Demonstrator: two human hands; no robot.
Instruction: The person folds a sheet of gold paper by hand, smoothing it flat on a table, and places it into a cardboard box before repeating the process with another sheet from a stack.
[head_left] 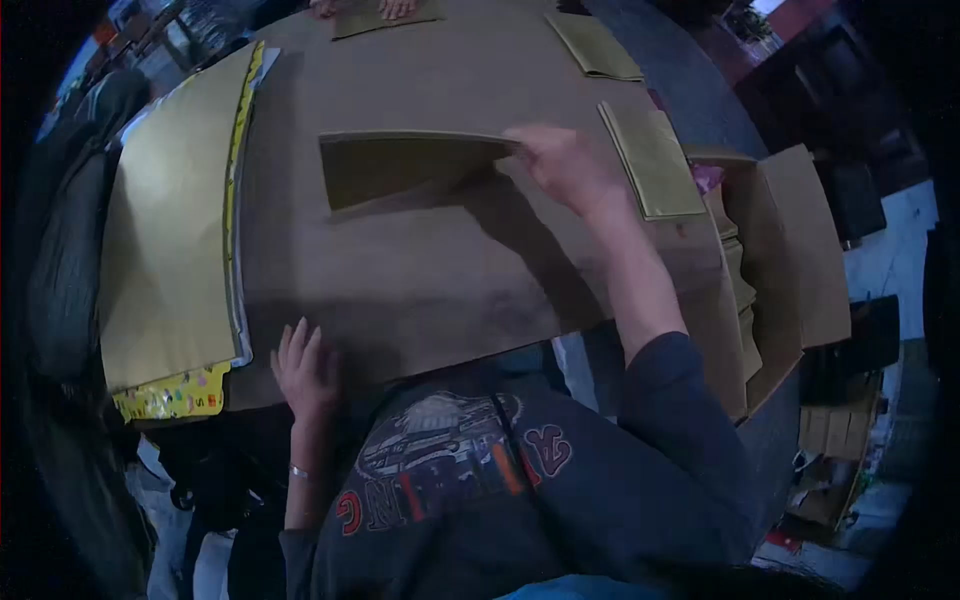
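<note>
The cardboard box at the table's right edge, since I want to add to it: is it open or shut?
Open: the flap of the cardboard box spreads outward, and brown pieces show inside.

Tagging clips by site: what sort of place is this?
Probably a small packing or paper-goods workshop. A folded gold sheet is in the right hand, more folded pieces lie on the worktable, and an open carton stands at its side.

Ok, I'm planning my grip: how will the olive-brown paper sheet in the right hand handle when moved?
The paper sheet seems fairly stiff: its top edge runs nearly straight. It's probably light, as the right hand holds just one end.
</note>
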